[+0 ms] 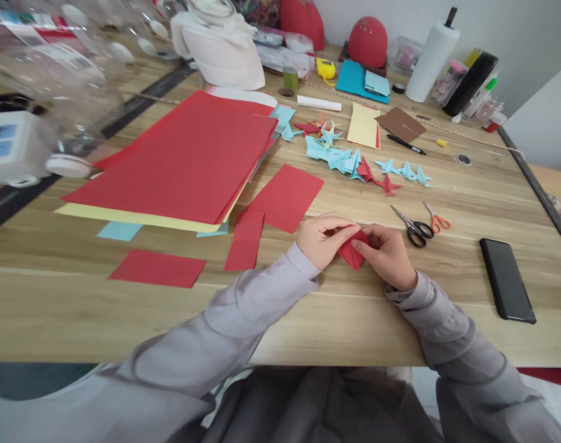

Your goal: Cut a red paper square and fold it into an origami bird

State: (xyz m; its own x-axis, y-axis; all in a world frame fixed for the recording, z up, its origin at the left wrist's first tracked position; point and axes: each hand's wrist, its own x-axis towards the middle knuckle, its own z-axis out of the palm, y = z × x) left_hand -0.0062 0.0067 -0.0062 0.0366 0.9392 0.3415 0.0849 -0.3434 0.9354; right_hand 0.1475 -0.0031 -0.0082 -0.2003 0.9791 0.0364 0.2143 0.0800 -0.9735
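Right at the near edge of the wooden surface (308, 326), we've got both hands on one small folded red paper (353, 252), which sits low over the surface between them. Our left hand (324, 239) pinches its upper left side with the fingertips curled in. Our right hand (387, 253) pinches the right corner, thumb on top. So both are grasping the same piece and neither is free.

Just right of the right hand lie black scissors (414, 229), with orange-handled scissors (438, 219) beside them. Further right, a dark phone (506, 278) lies flat. Left of the left hand are some loose red rectangles (245, 241), and behind those is a big stack of red sheets (183, 160) with a yellow one underneath. Further back there's a scatter of light blue and red folded figures (349, 159), then a yellow sheet (363, 125), a brown card (401, 124) and a pen (406, 144). A paper towel roll (432, 58) stands at the far end.

What could go wrong, imo: the piece is small and layered, so if our two pinches pull unevenly the crease could land crooked or a tip could tear. Our left sleeve also lies close to the loose rectangles, and one careless sweep could shove them toward the edge. And the black scissors' tips sit pretty near the right hand.
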